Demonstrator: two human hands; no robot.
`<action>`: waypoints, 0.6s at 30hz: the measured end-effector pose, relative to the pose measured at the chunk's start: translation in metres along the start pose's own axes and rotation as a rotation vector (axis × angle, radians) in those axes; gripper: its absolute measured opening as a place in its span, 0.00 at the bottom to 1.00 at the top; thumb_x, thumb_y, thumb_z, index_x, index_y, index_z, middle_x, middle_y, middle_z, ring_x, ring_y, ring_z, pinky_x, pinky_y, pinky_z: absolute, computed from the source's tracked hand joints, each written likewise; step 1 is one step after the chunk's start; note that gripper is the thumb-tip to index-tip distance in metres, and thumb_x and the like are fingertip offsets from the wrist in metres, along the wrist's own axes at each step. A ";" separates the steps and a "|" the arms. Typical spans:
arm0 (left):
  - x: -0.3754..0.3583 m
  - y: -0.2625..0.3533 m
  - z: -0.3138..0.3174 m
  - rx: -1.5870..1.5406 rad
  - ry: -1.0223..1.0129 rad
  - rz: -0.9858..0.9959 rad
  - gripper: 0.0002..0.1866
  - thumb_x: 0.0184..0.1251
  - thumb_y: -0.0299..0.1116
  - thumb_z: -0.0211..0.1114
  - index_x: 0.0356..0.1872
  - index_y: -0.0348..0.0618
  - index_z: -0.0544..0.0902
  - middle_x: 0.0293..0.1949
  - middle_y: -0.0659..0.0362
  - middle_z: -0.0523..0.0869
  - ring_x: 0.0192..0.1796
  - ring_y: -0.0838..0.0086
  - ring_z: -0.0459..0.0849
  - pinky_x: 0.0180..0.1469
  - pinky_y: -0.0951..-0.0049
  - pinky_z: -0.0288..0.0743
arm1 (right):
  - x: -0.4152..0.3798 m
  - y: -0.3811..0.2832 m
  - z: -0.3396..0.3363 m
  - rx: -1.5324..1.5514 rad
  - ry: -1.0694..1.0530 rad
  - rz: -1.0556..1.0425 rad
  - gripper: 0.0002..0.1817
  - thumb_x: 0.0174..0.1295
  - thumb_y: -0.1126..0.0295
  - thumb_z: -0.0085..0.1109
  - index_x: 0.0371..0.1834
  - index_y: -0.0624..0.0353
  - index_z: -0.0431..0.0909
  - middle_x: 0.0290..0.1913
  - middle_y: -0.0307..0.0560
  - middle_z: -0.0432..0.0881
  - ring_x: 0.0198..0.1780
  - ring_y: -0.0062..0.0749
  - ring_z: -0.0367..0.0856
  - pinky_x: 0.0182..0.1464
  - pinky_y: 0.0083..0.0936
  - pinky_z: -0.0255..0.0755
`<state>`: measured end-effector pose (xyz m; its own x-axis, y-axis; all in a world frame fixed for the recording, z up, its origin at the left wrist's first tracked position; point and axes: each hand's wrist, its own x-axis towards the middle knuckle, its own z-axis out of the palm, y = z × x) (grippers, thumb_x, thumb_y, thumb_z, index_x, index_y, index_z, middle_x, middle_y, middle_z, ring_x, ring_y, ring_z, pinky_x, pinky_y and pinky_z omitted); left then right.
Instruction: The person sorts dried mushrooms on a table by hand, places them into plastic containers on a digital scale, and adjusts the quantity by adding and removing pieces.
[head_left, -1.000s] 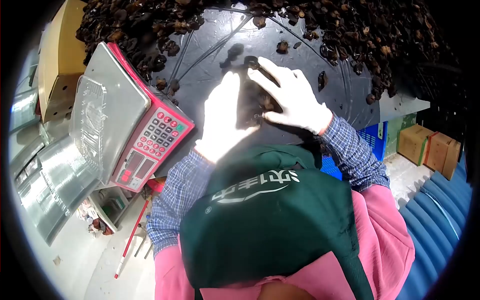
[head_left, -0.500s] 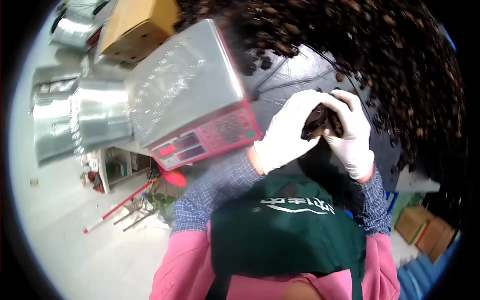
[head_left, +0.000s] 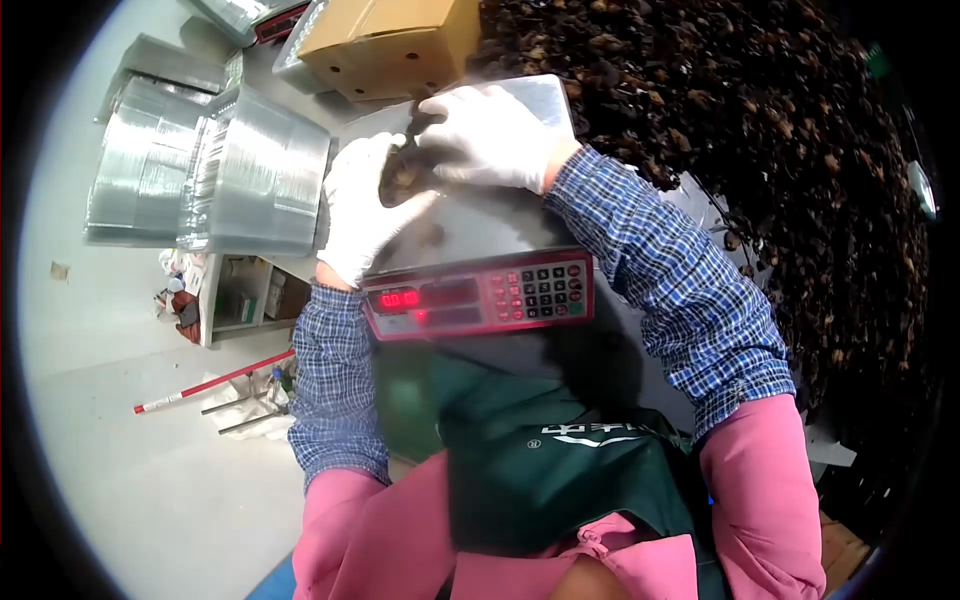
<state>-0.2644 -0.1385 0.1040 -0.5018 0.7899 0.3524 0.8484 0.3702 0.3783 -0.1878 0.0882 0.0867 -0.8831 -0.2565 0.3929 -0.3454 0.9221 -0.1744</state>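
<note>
A scale with a silver plate (head_left: 470, 225) and a red-edged keypad panel (head_left: 540, 292) is in front of me. Its lit red digits are too blurred to read surely. Over the plate, my gloved left hand (head_left: 365, 205) curves with thumb and fingers apart. Facing it from the right is my gloved right hand (head_left: 490, 138), its fingers also spread. Blurred dark brown pieces (head_left: 403, 175) show in the gap between the hands; whether they touch the plate is unclear.
Stacked clear plastic containers (head_left: 260, 175) stand left of the scale, and a cardboard box (head_left: 395, 50) is behind it. A large heap of dark brown pieces (head_left: 740, 110) covers the right side. A shelf unit (head_left: 240, 300) and a red pole (head_left: 215, 382) are at lower left.
Both hands have moved from the dark surface to over the scale plate, and their fingers have opened around the dark pieces. The view has shifted, bringing the scale nearer the centre.
</note>
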 end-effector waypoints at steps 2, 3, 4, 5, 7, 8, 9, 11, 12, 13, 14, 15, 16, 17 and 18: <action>-0.005 -0.005 0.005 0.033 0.088 0.090 0.36 0.52 0.43 0.81 0.64 0.44 0.81 0.61 0.48 0.83 0.66 0.51 0.79 0.72 0.53 0.70 | -0.004 -0.008 -0.011 -0.065 -0.020 0.022 0.24 0.70 0.47 0.61 0.63 0.47 0.84 0.69 0.47 0.78 0.75 0.44 0.69 0.78 0.46 0.59; -0.005 -0.004 0.006 -0.002 0.055 0.082 0.36 0.52 0.42 0.81 0.65 0.44 0.81 0.63 0.49 0.82 0.68 0.52 0.77 0.73 0.54 0.69 | -0.010 -0.009 -0.013 -0.051 -0.049 0.007 0.26 0.72 0.45 0.58 0.64 0.47 0.84 0.70 0.48 0.78 0.75 0.44 0.70 0.76 0.46 0.61; -0.005 -0.004 0.008 -0.039 0.021 0.075 0.37 0.52 0.42 0.81 0.65 0.45 0.81 0.64 0.50 0.82 0.70 0.53 0.76 0.74 0.54 0.68 | -0.018 -0.012 -0.020 0.006 -0.059 0.017 0.26 0.73 0.46 0.56 0.65 0.49 0.83 0.70 0.51 0.77 0.74 0.46 0.71 0.76 0.47 0.62; -0.005 -0.005 0.012 -0.011 0.038 0.097 0.38 0.52 0.43 0.81 0.66 0.45 0.80 0.65 0.50 0.80 0.70 0.52 0.76 0.74 0.54 0.68 | -0.022 -0.012 -0.029 0.057 -0.053 0.010 0.25 0.73 0.47 0.55 0.64 0.50 0.83 0.70 0.52 0.78 0.73 0.47 0.72 0.75 0.47 0.63; -0.002 -0.008 0.014 -0.032 0.021 0.134 0.38 0.52 0.42 0.82 0.67 0.44 0.80 0.65 0.50 0.80 0.69 0.52 0.77 0.74 0.54 0.69 | -0.026 -0.007 -0.033 0.197 0.026 -0.020 0.24 0.74 0.49 0.54 0.63 0.52 0.83 0.69 0.55 0.78 0.71 0.51 0.75 0.74 0.47 0.66; 0.001 -0.008 0.014 -0.042 0.013 0.154 0.38 0.52 0.42 0.82 0.67 0.44 0.80 0.65 0.49 0.80 0.68 0.51 0.77 0.74 0.54 0.69 | -0.025 0.000 -0.033 0.285 0.098 -0.048 0.24 0.75 0.50 0.54 0.62 0.53 0.84 0.68 0.56 0.79 0.70 0.52 0.76 0.73 0.47 0.68; 0.011 0.003 0.005 -0.199 -0.017 0.177 0.40 0.50 0.46 0.85 0.67 0.47 0.82 0.60 0.50 0.84 0.63 0.52 0.81 0.67 0.54 0.76 | -0.022 0.001 -0.045 0.377 0.069 -0.001 0.22 0.75 0.51 0.54 0.61 0.53 0.85 0.68 0.58 0.79 0.69 0.53 0.77 0.73 0.45 0.69; 0.003 -0.006 0.010 -0.254 0.052 0.134 0.45 0.49 0.48 0.87 0.71 0.47 0.79 0.66 0.50 0.81 0.67 0.54 0.80 0.70 0.55 0.75 | -0.023 0.011 -0.048 0.498 0.228 0.046 0.20 0.77 0.54 0.54 0.61 0.52 0.85 0.64 0.54 0.83 0.63 0.45 0.82 0.67 0.38 0.75; 0.002 -0.005 0.008 -0.345 0.056 0.099 0.46 0.49 0.48 0.87 0.72 0.47 0.78 0.68 0.51 0.81 0.68 0.55 0.80 0.71 0.55 0.74 | -0.024 0.010 -0.063 0.641 0.247 0.125 0.20 0.78 0.54 0.54 0.62 0.52 0.85 0.61 0.52 0.85 0.61 0.43 0.84 0.65 0.36 0.77; 0.001 -0.001 0.004 -0.409 0.091 0.089 0.48 0.50 0.47 0.88 0.74 0.46 0.76 0.69 0.51 0.80 0.70 0.56 0.78 0.73 0.55 0.73 | -0.031 0.007 -0.077 0.654 0.245 0.275 0.19 0.79 0.56 0.54 0.63 0.54 0.84 0.56 0.46 0.88 0.57 0.34 0.86 0.62 0.31 0.80; -0.001 0.002 -0.009 -0.232 0.179 0.173 0.47 0.53 0.41 0.87 0.76 0.44 0.74 0.70 0.51 0.79 0.70 0.59 0.79 0.71 0.60 0.75 | -0.045 0.012 -0.086 0.754 0.274 0.269 0.20 0.81 0.60 0.53 0.66 0.59 0.82 0.63 0.44 0.86 0.66 0.30 0.82 0.69 0.29 0.74; -0.012 0.010 -0.016 -0.194 0.274 0.067 0.43 0.56 0.37 0.85 0.74 0.43 0.75 0.70 0.50 0.78 0.69 0.60 0.79 0.71 0.60 0.75 | -0.059 0.015 -0.086 0.603 0.351 0.314 0.20 0.79 0.57 0.57 0.65 0.57 0.83 0.55 0.43 0.87 0.57 0.27 0.83 0.59 0.27 0.77; -0.027 0.019 -0.022 -0.153 0.368 -0.042 0.39 0.59 0.33 0.83 0.73 0.42 0.76 0.71 0.50 0.77 0.68 0.60 0.79 0.70 0.61 0.75 | -0.073 0.015 -0.082 0.452 0.426 0.355 0.21 0.76 0.55 0.61 0.63 0.55 0.84 0.47 0.41 0.87 0.48 0.24 0.83 0.49 0.25 0.80; -0.051 0.022 -0.015 -0.269 0.572 -0.201 0.34 0.61 0.29 0.79 0.69 0.40 0.77 0.68 0.49 0.78 0.64 0.62 0.81 0.67 0.63 0.76 | -0.090 0.005 -0.086 0.477 0.341 0.514 0.23 0.73 0.53 0.65 0.64 0.55 0.83 0.47 0.42 0.86 0.48 0.25 0.83 0.48 0.26 0.81; -0.082 0.024 -0.001 -0.383 0.776 -0.360 0.28 0.64 0.25 0.76 0.65 0.37 0.78 0.66 0.48 0.80 0.59 0.64 0.83 0.64 0.64 0.78 | -0.105 -0.011 -0.090 0.498 0.253 0.672 0.27 0.70 0.51 0.69 0.65 0.55 0.83 0.47 0.43 0.85 0.48 0.27 0.83 0.47 0.28 0.81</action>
<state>-0.2033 -0.1945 0.0848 -0.8124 0.0613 0.5798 0.5764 0.2335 0.7831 -0.0628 0.1311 0.1289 -0.8728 0.4229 0.2436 0.0723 0.6058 -0.7924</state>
